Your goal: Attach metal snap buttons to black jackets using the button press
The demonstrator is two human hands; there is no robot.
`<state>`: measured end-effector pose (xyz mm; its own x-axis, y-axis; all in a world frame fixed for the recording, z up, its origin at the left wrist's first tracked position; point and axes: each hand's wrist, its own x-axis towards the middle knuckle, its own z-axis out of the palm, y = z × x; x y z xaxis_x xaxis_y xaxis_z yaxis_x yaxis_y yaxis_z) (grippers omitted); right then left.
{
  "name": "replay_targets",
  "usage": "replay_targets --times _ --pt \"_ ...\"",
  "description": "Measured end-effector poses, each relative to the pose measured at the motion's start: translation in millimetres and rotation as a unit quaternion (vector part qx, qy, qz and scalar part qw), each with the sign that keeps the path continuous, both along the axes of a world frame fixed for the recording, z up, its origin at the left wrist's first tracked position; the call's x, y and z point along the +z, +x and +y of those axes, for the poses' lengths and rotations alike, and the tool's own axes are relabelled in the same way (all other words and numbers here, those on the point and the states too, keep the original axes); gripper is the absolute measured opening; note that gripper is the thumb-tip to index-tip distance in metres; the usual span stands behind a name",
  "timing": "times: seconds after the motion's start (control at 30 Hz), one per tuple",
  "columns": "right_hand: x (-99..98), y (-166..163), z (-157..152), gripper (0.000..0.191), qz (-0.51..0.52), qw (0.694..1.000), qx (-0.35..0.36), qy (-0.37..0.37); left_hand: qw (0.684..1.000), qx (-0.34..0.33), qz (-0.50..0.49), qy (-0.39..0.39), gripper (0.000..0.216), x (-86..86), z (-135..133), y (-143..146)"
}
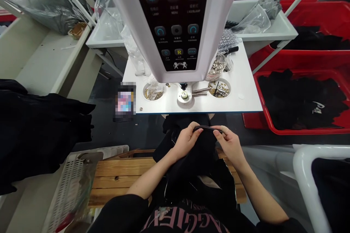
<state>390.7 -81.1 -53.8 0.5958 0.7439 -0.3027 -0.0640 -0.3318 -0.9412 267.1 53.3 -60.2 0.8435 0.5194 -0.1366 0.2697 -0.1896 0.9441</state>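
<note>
My left hand (187, 138) pinches one end of the folded edge of a black garment (203, 160). At the other end of that stretch, my right hand (228, 143) grips the same edge between thumb and fingers. The edge is drawn out between them, just in front of the white work table (164, 107), and the rest of the cloth drapes over my lap. Beyond my hands stands a machine with a control panel (177, 25); its small round lower part (184, 95) sits at the table's front.
Wells of small metal parts flank the machine: the left well (154, 93) and the right well (219, 89). A tub of metal pieces (217, 66) stands behind. Red bins (273, 127) with black cloth are at right, black garments (41, 131) at left, a white tube frame (303, 167) near right.
</note>
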Motion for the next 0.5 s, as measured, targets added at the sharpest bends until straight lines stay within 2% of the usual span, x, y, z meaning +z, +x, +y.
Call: replay_targets --times 0.13,0.23,0.4,0.5 --pt "-7.2 -2.3 0.8 0.032 0.016 0.996 0.090 -0.015 0.999 -0.009 0.007 0.031 0.021 -0.2 1.4 -1.8" --pt "-8.1 -6.3 1.4 0.030 -0.010 0.997 0.074 -0.027 0.999 -0.004 0.002 0.046 0.021 -1.0 1.8 -2.6" --pt "-0.3 -7.9 1.5 0.033 0.032 0.994 0.101 -0.029 0.998 -0.004 -0.002 0.059 0.022 -4.0 4.3 -3.3" --pt "1.8 -5.2 0.0 0.032 0.029 0.995 0.093 -0.032 0.998 -0.004 0.002 0.060 0.022 -5.9 5.6 -4.2"
